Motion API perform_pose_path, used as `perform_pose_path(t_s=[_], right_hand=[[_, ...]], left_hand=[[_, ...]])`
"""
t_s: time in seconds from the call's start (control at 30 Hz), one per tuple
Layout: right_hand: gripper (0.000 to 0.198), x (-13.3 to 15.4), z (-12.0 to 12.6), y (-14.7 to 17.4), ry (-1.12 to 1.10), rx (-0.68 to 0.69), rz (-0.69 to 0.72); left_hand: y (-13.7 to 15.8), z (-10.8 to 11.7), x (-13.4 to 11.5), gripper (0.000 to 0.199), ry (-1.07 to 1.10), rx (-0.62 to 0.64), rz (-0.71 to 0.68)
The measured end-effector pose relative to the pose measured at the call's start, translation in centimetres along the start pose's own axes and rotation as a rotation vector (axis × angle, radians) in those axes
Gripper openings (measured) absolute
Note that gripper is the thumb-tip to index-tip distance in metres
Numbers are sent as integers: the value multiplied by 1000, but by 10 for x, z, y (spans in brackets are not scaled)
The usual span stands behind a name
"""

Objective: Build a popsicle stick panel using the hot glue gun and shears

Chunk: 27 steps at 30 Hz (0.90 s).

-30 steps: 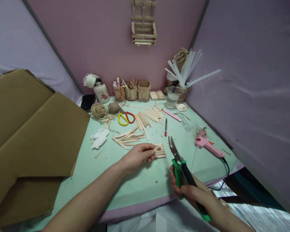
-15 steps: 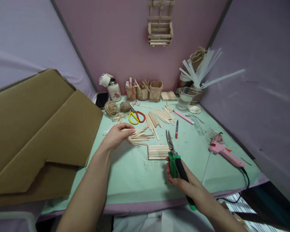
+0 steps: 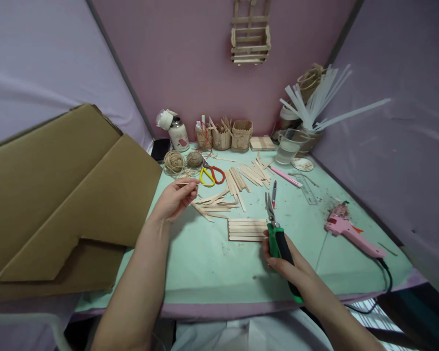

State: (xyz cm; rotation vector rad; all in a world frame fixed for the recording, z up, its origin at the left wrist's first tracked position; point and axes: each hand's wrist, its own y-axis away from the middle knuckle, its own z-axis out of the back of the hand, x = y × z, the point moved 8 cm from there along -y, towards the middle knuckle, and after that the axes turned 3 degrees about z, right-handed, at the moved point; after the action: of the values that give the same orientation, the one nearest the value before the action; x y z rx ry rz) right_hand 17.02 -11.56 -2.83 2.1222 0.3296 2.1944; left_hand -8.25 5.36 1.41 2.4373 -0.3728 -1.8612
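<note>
My left hand is closed in a pinch on a thin wooden craft stick, held above the left end of a loose pile of craft sticks. My right hand wraps round the green and black handles of a pair of garden shears. Their blades point away from me, slightly apart, with nothing between them. Just left of the shears, partly behind them, lies a flat panel of craft sticks set side by side.
Cardboard stands on the left. Scissors, twine balls, more sticks, a red-tipped pen and a pink cutter lie further back. A pink glue gun with its cord is at right; a water cup stands behind.
My left hand has lifted off the stick pile with a craft stick in its fingers. The right hand still holds the shears. The whole view has shifted slightly.
</note>
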Motion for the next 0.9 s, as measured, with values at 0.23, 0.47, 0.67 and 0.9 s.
perform_pose_path(t_s=[0.23,0.47,0.67,0.9], right_hand=[[41,-3,-4,3,-3,26,1],[41,-1,-6,4,-9,48,18],[40,-3,-6,3,-36,64,18],[41,-7,-4,3,-91,61,2]], left_hand=[[-8,-23,14,19,-156,29,-7],[-44,-51,13,18,-1114,22,-151],[-63,-59,32,18,-1305,6,-107],[-63,-61,36,12,-1254,36,-117]])
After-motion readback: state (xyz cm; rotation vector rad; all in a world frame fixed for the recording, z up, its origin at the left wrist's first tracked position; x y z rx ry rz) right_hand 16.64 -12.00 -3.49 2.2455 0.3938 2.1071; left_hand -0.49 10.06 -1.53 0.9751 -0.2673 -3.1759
